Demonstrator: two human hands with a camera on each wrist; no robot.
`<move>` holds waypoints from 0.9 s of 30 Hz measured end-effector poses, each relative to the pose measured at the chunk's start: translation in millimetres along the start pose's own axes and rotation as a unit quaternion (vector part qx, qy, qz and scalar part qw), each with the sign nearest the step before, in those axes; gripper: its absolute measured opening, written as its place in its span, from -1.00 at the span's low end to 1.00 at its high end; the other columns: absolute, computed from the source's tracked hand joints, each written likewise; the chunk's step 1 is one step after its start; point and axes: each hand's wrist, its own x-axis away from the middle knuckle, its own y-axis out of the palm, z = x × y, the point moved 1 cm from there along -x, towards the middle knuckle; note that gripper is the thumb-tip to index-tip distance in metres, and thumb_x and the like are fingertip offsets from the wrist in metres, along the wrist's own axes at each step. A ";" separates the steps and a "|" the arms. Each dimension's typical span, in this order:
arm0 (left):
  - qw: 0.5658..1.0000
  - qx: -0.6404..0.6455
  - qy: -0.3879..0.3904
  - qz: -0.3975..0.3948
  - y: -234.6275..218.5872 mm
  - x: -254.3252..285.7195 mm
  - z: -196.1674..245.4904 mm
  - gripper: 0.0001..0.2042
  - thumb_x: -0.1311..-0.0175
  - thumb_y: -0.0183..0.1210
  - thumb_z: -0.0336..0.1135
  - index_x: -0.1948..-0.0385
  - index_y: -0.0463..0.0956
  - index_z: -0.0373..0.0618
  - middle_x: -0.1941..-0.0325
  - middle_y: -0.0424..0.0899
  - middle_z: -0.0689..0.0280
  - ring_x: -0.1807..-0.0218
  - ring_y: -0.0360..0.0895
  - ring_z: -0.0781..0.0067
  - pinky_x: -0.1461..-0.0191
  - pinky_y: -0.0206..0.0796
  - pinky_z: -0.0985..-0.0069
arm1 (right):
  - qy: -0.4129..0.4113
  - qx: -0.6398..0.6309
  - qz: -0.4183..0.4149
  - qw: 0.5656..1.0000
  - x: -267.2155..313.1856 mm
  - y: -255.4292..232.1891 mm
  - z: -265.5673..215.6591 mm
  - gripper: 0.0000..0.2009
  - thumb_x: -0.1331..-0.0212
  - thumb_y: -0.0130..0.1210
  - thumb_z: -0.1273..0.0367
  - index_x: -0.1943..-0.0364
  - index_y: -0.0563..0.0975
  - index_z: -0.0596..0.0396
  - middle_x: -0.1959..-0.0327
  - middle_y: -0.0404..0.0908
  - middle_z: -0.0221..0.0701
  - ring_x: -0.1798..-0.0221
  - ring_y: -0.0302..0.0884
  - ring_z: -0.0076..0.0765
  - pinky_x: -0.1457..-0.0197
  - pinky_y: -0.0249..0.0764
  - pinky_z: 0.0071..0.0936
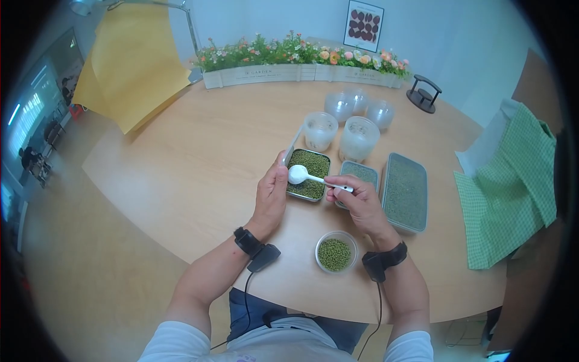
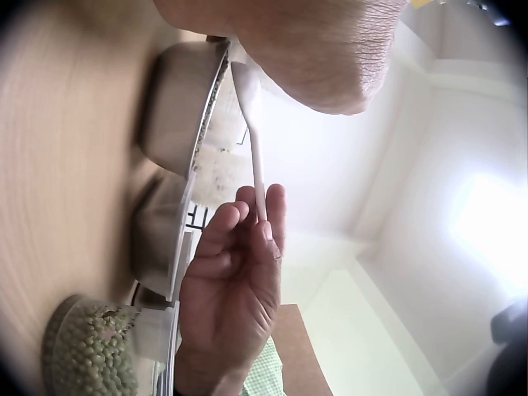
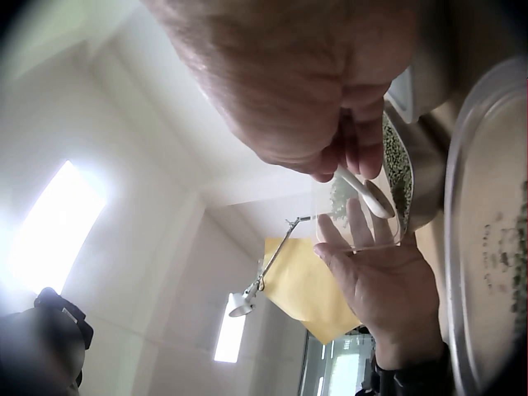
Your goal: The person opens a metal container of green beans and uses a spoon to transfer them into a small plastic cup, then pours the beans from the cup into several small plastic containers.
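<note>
My right hand (image 1: 362,202) pinches the handle of a white spoon (image 1: 298,175). The spoon's bowl hangs over green mung beans (image 1: 309,158) in a small rectangular container (image 1: 330,163). At that container's left side, my left hand (image 1: 270,196) holds a clear lid (image 1: 294,145) tilted upright; its fingers (image 3: 360,224) show against the lid in the right wrist view. Close to my body stands a round clear tub (image 1: 356,242) of mung beans, also visible in the left wrist view. A smaller lidded container (image 1: 360,171) sits partly behind my right hand.
A large lidded container (image 1: 405,193) stands at the right. Behind are two frosted cups (image 1: 360,139) and several clear domed containers (image 1: 339,105). Flower planters (image 1: 259,75) line the back. Green checked cloth (image 1: 506,193) hangs at right, yellow paper (image 1: 132,66) at left.
</note>
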 end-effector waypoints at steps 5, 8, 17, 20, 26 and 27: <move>0.999 0.032 -0.007 0.003 2.6 0.5 3.0 -0.42 -0.64 -0.11 -0.04 -0.43 0.22 -0.39 -0.39 0.44 0.20 -0.39 0.31 0.50 -0.49 0.08 0.50 | -0.019 0.140 -0.013 0.990 -2.2 -5.7 5.2 -0.72 -0.36 0.07 0.44 -0.09 0.64 0.16 0.17 0.55 -0.43 0.15 0.54 -0.61 0.04 0.43 -0.65; 1.000 0.017 0.005 -0.001 2.8 0.4 6.1 -0.42 -0.63 -0.10 -0.04 -0.42 0.23 -0.39 -0.39 0.44 0.20 -0.39 0.30 0.51 -0.49 0.07 0.50 | -0.004 0.118 0.005 0.993 -2.9 -17.7 6.1 -0.74 -0.41 0.02 0.51 -0.09 0.62 0.26 0.08 0.54 -0.43 0.09 0.56 -0.61 -0.08 0.51 -0.64; 1.000 0.018 0.014 -0.007 1.2 -0.7 0.1 -0.42 -0.63 -0.10 -0.04 -0.42 0.23 -0.40 -0.42 0.42 0.19 -0.41 0.29 0.50 -0.50 0.05 0.49 | -0.010 0.083 -0.053 0.995 0.2 -15.5 -0.8 -0.74 -0.41 0.00 0.52 -0.07 0.62 0.25 0.07 0.54 -0.43 0.07 0.58 -0.59 -0.08 0.52 -0.63; 0.999 0.031 0.011 -0.007 2.4 -0.7 3.0 -0.42 -0.63 -0.11 -0.04 -0.41 0.24 -0.40 -0.43 0.41 0.18 -0.41 0.29 0.49 -0.51 0.05 0.49 | 0.012 0.112 -0.028 0.993 -1.5 -22.4 3.1 -0.75 -0.41 0.01 0.52 -0.06 0.63 0.25 0.07 0.54 -0.42 0.06 0.58 -0.59 -0.09 0.53 -0.62; 1.000 0.007 0.007 -0.001 1.0 -0.2 -1.1 -0.44 -0.63 -0.11 -0.06 -0.41 0.24 -0.40 -0.43 0.41 0.17 -0.42 0.29 0.49 -0.51 0.06 0.49 | 0.007 0.053 -0.033 0.998 2.7 -21.0 -4.7 -0.75 -0.39 0.03 0.49 -0.03 0.65 0.23 0.11 0.52 -0.46 0.14 0.55 -0.62 -0.01 0.50 -0.64; 1.000 0.014 0.006 -0.005 1.3 0.0 -0.6 -0.43 -0.63 -0.11 -0.06 -0.41 0.24 -0.40 -0.42 0.42 0.17 -0.42 0.29 0.48 -0.51 0.06 0.49 | 0.006 0.053 -0.033 0.998 2.6 -20.9 -3.0 -0.75 -0.39 0.03 0.49 -0.03 0.65 0.23 0.11 0.52 -0.46 0.14 0.55 -0.62 -0.01 0.50 -0.64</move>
